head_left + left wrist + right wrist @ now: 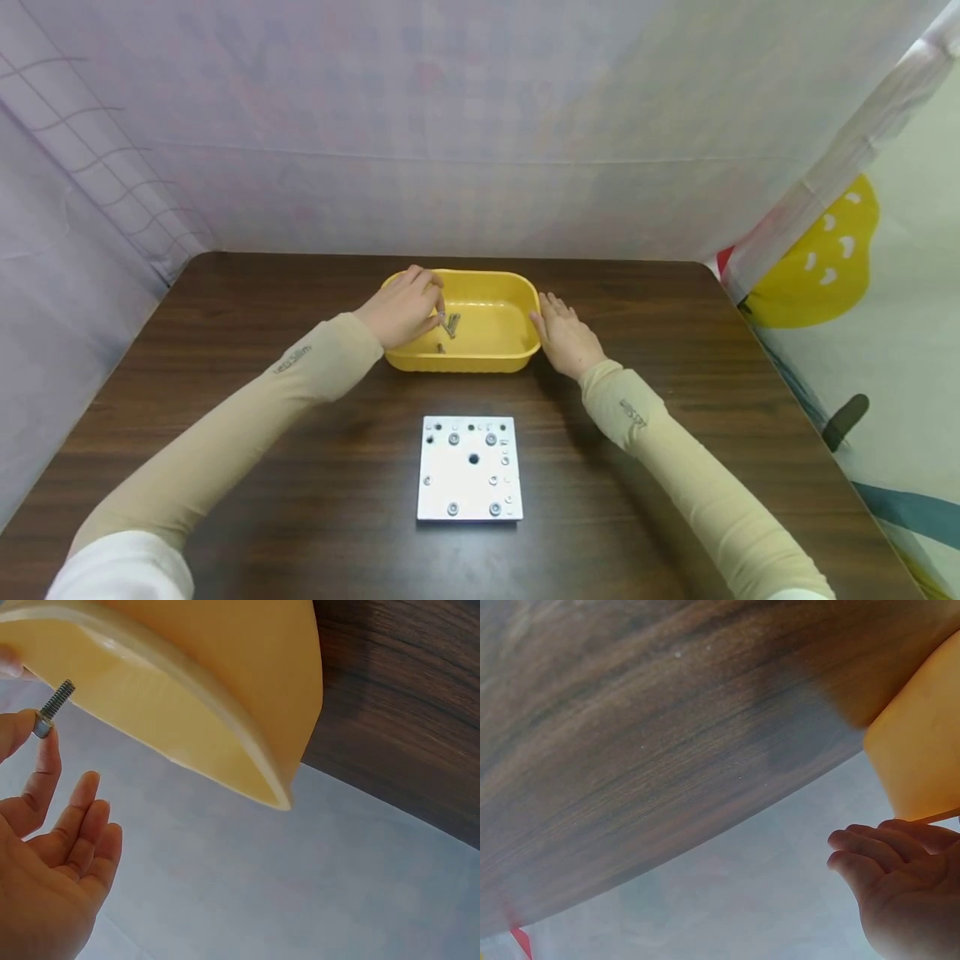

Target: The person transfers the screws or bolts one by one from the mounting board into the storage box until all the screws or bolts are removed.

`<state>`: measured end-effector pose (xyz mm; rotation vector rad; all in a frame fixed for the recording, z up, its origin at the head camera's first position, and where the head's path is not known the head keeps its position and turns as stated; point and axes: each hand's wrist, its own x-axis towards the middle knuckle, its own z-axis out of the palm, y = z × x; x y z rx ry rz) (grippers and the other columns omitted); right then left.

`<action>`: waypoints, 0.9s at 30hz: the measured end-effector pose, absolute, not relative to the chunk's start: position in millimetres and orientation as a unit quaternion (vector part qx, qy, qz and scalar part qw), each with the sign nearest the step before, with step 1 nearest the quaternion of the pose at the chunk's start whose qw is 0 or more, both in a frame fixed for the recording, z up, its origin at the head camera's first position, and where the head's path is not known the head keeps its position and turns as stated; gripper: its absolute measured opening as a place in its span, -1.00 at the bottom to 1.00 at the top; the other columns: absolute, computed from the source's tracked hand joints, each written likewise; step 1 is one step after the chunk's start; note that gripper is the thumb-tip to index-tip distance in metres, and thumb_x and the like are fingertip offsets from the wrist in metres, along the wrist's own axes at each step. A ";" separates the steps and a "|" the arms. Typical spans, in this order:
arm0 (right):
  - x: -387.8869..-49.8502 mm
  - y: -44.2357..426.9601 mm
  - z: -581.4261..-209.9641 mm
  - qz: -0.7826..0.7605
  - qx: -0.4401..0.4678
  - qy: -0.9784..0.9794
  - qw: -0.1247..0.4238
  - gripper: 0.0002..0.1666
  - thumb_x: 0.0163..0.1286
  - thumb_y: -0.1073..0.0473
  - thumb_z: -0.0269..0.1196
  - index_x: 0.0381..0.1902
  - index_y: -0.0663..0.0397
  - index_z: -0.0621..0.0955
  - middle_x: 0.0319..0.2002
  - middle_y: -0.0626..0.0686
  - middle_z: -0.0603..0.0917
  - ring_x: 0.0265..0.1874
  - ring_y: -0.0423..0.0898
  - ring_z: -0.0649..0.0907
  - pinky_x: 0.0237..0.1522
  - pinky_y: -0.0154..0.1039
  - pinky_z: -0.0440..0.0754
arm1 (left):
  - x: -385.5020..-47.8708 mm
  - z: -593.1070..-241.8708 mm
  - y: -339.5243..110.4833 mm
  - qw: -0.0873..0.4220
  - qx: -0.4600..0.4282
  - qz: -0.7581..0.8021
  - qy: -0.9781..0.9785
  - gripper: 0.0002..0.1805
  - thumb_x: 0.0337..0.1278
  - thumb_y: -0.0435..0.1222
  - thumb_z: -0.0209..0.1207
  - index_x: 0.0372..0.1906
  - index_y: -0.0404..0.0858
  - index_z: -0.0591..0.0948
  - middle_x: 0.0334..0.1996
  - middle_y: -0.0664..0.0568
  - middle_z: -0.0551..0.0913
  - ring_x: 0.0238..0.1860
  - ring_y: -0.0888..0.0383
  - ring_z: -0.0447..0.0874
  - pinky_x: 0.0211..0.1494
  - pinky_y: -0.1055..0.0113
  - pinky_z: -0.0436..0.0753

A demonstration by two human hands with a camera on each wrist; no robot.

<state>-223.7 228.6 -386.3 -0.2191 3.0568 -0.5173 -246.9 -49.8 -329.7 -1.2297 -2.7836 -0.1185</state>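
A yellow bin (pixel 480 363) stands toward the back of the table, with several screws (pixel 452 325) lying in its left half. Over the bin's left end, my left hand (pixel 402 308) pinches one screw (pixel 54 709) by its head between thumb and index finger; the other fingers are loosely bent. In the left wrist view the screw's threaded end points away from the fingertips. My right hand (pixel 568 337) rests against the bin's right wall, fingers extended along it; the right wrist view shows this hand (pixel 907 889) beside the bin (pixel 922 742).
A square white metal plate (pixel 468 471) with holes and several screws lies nearer the front on the dark wooden table (pixel 300 467). A pale curtain (pixel 450 125) hangs behind the table. At the right is a cloth with a yellow shape (pixel 825 258).
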 end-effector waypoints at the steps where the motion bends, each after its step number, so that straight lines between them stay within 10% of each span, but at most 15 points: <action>1: -223.7 228.6 -386.1 -0.166 -0.070 0.984 0.017 -0.31 0.66 -0.04 -0.25 0.51 0.35 0.09 0.50 0.35 0.14 0.50 0.25 0.16 0.54 0.11 0.08 | -248.5 -329.9 -48.9 0.046 -0.401 -0.039 -0.914 -0.77 0.38 -0.21 0.16 -0.10 -0.30 0.65 0.20 -0.22 0.49 0.27 -0.14 0.37 0.43 0.05 0.38; 27: -221.7 230.0 -384.7 -0.166 -0.066 0.984 0.020 -0.31 0.65 -0.03 -0.23 0.51 0.34 0.10 0.50 0.34 0.15 0.50 0.25 0.17 0.54 0.10 0.07 | -237.0 -341.7 -51.3 0.051 -0.393 -0.055 -0.917 -0.75 0.35 -0.20 0.19 -0.05 -0.30 0.65 0.21 -0.19 0.50 0.30 -0.14 0.37 0.45 0.04 0.36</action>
